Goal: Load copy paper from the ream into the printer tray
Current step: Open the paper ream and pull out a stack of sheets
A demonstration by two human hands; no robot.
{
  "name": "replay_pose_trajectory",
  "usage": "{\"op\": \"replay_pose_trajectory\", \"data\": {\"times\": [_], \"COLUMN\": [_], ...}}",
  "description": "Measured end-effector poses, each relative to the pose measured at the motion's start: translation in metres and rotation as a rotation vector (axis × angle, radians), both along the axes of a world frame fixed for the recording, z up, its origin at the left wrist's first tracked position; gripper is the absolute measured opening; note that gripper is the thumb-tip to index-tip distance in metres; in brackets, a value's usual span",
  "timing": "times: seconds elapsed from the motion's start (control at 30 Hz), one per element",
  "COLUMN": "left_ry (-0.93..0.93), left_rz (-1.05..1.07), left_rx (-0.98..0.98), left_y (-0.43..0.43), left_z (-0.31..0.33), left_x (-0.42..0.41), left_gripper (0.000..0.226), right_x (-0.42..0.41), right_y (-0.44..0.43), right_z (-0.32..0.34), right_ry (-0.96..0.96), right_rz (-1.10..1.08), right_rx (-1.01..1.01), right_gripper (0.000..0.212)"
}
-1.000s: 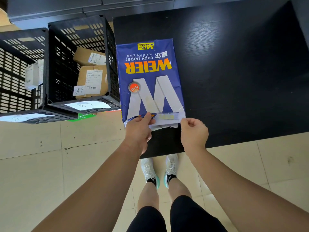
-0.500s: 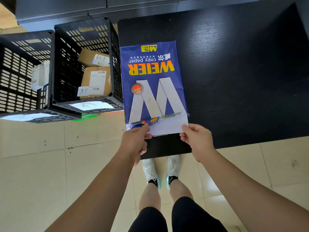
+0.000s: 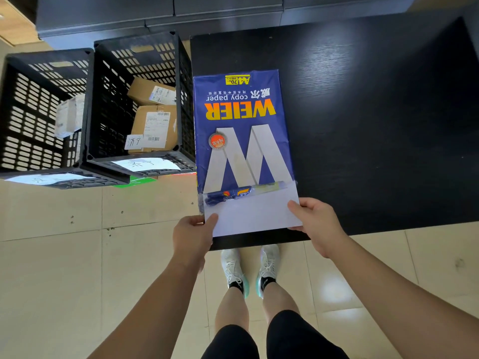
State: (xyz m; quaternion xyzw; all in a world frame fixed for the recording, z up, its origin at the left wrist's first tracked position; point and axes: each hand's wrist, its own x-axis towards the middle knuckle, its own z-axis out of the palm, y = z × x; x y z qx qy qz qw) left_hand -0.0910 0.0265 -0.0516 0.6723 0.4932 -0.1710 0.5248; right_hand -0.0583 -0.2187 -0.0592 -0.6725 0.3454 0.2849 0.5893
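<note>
Black tabletop [image 3: 375, 125] carries the blue ream [image 3: 241, 125], torn open at its near end. Her left hand [image 3: 193, 235] and right hand [image 3: 315, 224] pinch a partly drawn white stack [image 3: 254, 216]. No printer tray shows, so loading seems barely begun.

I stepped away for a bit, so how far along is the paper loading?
Done: the blue ream wrapper on the black table is open at its near end. In hand: the left hand and right hand grip white sheets sticking out of it. Left: pulling them free and loading the tray; no printer is in view.
</note>
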Motion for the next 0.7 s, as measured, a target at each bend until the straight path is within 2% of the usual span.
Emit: {"op": "replay_pose_trajectory", "data": {"times": [0.1,0.2,0.37,0.43,0.7], "left_ry": [-0.052,-0.04,-0.017,-0.032,-0.019], "left_rz": [-0.025,-0.075,-0.024,-0.006,-0.043], "left_rx": [-0.069,-0.085,-0.192,-0.223,-0.203], "left_y": [0.002,-0.002,-0.007,-0.008,-0.011], "left_z": [-0.001,-0.001,-0.002,-0.002,-0.003], "left_x": [0.001,-0.003,-0.004,0.001,-0.003], "left_gripper": [0.018,0.014,0.014,0.015,0.023], "right_x": [-0.002,-0.01,-0.003,0.002,-0.002], "right_y": [0.003,0.007,0.007,0.007,0.014], "right_z": [0.0,0.002,0.002,0.005,0.01], "right_ry": [-0.01,-0.037,-0.015,-0.017,-0.03], "right_rz": [0.035,0.131,0.075,0.12,0.204], "right_rx": [-0.025,-0.123,-0.052,-0.044,-0.064], "right_gripper": [0.015,0.013,0.019,0.022,0.021]}}
